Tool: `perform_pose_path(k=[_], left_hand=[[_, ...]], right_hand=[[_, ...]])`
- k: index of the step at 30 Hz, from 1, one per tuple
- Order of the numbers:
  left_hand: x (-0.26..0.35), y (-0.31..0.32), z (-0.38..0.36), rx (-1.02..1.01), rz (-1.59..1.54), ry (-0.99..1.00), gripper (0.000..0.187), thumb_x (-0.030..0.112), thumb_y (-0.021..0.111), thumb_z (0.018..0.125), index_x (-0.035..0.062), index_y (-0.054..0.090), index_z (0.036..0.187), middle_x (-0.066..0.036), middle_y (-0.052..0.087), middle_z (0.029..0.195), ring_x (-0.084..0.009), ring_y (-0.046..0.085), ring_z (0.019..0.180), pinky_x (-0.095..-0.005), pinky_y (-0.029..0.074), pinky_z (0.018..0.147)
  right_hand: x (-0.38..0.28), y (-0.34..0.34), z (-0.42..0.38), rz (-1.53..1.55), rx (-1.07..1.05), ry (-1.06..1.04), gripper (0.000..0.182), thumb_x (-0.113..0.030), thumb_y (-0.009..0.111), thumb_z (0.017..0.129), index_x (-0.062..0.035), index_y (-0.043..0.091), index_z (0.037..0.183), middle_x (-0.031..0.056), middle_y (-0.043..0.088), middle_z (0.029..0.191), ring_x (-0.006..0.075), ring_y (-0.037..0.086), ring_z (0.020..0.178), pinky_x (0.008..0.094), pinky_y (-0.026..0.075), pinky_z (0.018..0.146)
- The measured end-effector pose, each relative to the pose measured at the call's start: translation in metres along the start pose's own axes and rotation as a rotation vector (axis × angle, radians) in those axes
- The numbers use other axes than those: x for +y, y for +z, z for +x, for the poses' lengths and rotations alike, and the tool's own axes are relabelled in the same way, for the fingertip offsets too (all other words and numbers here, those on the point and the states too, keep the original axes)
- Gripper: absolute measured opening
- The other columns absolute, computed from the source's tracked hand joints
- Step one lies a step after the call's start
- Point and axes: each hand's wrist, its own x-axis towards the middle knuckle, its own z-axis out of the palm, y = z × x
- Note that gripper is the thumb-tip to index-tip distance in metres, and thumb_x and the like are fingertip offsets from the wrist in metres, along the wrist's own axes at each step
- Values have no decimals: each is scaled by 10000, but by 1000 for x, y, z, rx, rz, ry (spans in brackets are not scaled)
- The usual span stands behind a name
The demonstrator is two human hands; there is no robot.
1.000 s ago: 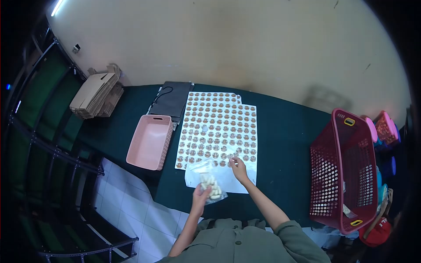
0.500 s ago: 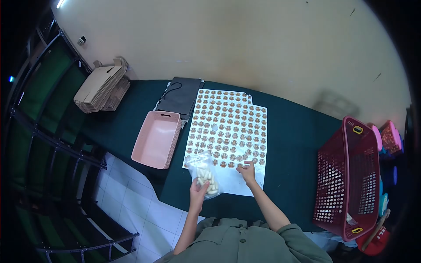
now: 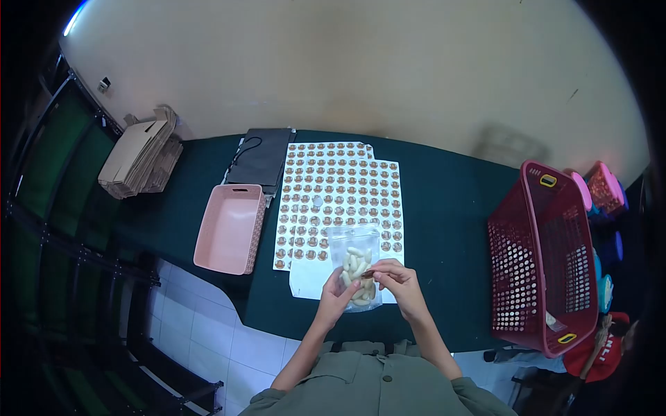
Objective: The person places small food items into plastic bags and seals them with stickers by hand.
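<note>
A clear plastic bag (image 3: 352,239) of pale, oblong pieces is gripped along its left side by my left hand (image 3: 336,299), thumb across its front. My right hand (image 3: 397,283) pinches a small brown round sticker (image 3: 369,273) against the front of the bag. Beneath and behind the bag lie white sheets of round brown stickers (image 3: 340,182), in rows. Bare white backing (image 3: 305,277) shows at the near end. The bag hides part of the lower rows.
A pink basket (image 3: 229,229) and a black folder-like item (image 3: 262,156) lie left of the sheets. Folded cardboard (image 3: 135,156) is stacked at the far left. A tall maroon basket (image 3: 544,263) stands at the right, beside pink-lidded containers (image 3: 605,186). A person in red (image 3: 602,353) is partly visible lower right.
My right hand has left the sheet with a sticker and reached the bag's front. My left hand has brought the bag rightward, in front of me. The view has shifted slightly.
</note>
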Motion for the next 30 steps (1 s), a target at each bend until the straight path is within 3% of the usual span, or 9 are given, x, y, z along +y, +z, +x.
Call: perform_pose_path(k=[1,5,9,19,27,29,30], left_hand=[[2,3,-2,3,6,-8,480,119,568,831,-77,334,1201,-148,508,1099,-159,495,1024,-269,405,866],[10,11,-8,-19,21,50,433,143,526,855,-77,359,1188,-142,508,1099,-149,497,1005,-263,399,860],[12,11,-13,25,56,63,396,169,488,875,-73,390,1173,-139,519,1085,-144,499,990,-254,393,852],[14,14,-14,47,5,132,359,115,581,823,-65,447,1103,-110,547,1026,-126,520,942,-249,423,812],[17,15,-18,70,33,95,331,86,573,822,-74,454,1086,-103,559,1000,-103,536,883,-217,439,743],[17,15,-19,57,53,93,324,85,573,823,-72,458,1082,-100,563,992,-97,540,868,-211,442,728],[16,15,-21,70,47,102,311,81,562,833,-68,457,1085,-102,571,976,-103,554,846,-210,455,716]], right_hand=[[-1,2,-2,-114,9,-65,190,-57,573,806,36,604,969,65,596,789,104,560,726,235,449,697],[1,10,-8,-74,89,-19,212,-16,606,773,2,603,984,19,572,719,51,507,649,167,402,590],[2,13,-10,-118,101,-88,232,10,617,756,44,554,976,54,590,749,64,534,668,175,410,587],[-2,21,-15,-126,121,-126,241,-8,630,751,-3,486,943,39,586,721,45,516,626,175,399,560],[-2,24,-17,-174,138,-119,273,-16,646,734,0,476,948,38,577,714,45,486,616,170,384,572],[-6,26,-20,-463,168,-61,381,-93,704,694,-11,460,974,37,553,743,43,439,590,170,376,564],[-9,27,-21,-463,170,-62,381,-93,704,694,-11,460,974,37,553,743,43,439,590,170,376,564]])
